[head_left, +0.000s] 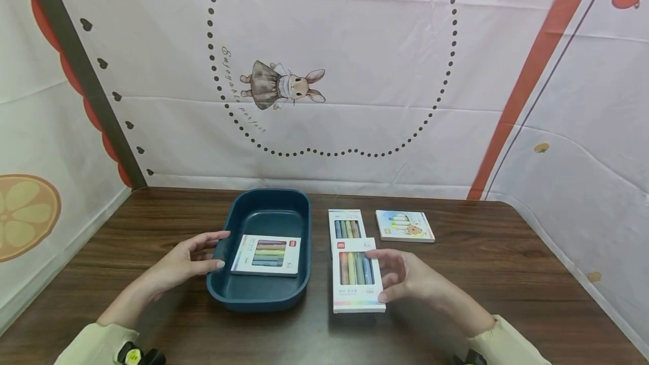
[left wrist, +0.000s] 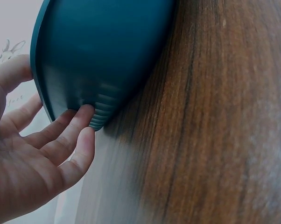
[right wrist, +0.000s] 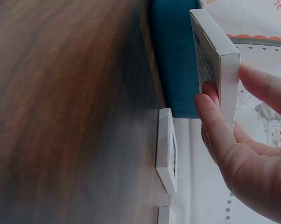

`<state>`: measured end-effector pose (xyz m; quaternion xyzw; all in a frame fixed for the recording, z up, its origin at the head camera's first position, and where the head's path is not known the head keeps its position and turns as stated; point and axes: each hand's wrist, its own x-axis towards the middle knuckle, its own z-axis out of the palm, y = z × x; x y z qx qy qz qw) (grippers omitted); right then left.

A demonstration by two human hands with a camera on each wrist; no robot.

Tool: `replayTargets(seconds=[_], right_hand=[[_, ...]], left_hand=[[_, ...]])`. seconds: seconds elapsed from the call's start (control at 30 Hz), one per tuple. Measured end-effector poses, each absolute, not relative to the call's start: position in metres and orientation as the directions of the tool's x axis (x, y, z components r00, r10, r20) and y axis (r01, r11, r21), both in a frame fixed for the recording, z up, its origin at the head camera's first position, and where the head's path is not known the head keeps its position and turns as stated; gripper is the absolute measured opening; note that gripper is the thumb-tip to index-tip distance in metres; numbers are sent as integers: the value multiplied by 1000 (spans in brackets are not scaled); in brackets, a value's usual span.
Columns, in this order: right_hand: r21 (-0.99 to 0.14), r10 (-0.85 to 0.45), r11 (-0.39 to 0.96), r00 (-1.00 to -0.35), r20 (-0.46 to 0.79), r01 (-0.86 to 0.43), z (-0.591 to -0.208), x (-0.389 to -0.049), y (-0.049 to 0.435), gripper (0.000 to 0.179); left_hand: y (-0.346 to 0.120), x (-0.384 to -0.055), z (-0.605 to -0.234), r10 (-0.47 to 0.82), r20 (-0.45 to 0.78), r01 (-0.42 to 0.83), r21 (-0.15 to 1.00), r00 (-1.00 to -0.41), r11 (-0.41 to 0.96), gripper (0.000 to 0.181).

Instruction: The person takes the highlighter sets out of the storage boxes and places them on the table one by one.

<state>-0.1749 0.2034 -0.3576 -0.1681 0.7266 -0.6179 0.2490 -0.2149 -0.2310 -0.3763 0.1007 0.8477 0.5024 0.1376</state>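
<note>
My right hand (head_left: 408,277) pinches a white box of coloured sticks (head_left: 359,300) by its right edge, thumb on one side and fingers on the other. In the right wrist view that white box (right wrist: 230,84) is held above the table. My left hand (head_left: 185,261) touches the left side of a dark blue plastic bin (head_left: 261,297), its fingers loosely bent against the outer wall (left wrist: 103,51) and rim. Inside the bin lies a similar windowed box (head_left: 245,255). Another windowed box (head_left: 347,216) lies on the table, partly covered from view by the held one.
A flat white box with a printed picture (head_left: 405,226) lies behind and right of my right hand. The brown wooden table (head_left: 471,258) ends at a white printed cloth (head_left: 375,72) at the back, with more cloth at both sides.
</note>
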Motion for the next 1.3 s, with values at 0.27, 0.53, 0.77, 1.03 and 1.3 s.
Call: replayTargets(seconds=[0.27, 0.53, 0.77, 1.03, 1.3], right_hand=[[-978, -564, 198, -807, -172, 70, -364, -173, 203, 78], [-961, -532, 264, -819, -215, 80, -369, -172, 200, 75], [-953, -527, 294, -820, -221, 68, -374, -171, 198, 72], [-940, -515, 337, -827, -227, 48, -377, -172, 198, 71], [-929, -518, 368, -820, -242, 41, -379, -173, 199, 70]], left_hand=[[-231, -215, -376, 312, -135, 30, 882, -940, 470, 67], [-232, -215, -376, 311, -130, 36, 879, -941, 476, 67], [-231, -215, -375, 310, -138, 29, 877, -941, 479, 67], [-232, -215, -375, 319, -126, 43, 879, -939, 475, 67], [-232, -215, -375, 337, -113, 57, 888, -935, 457, 67]])
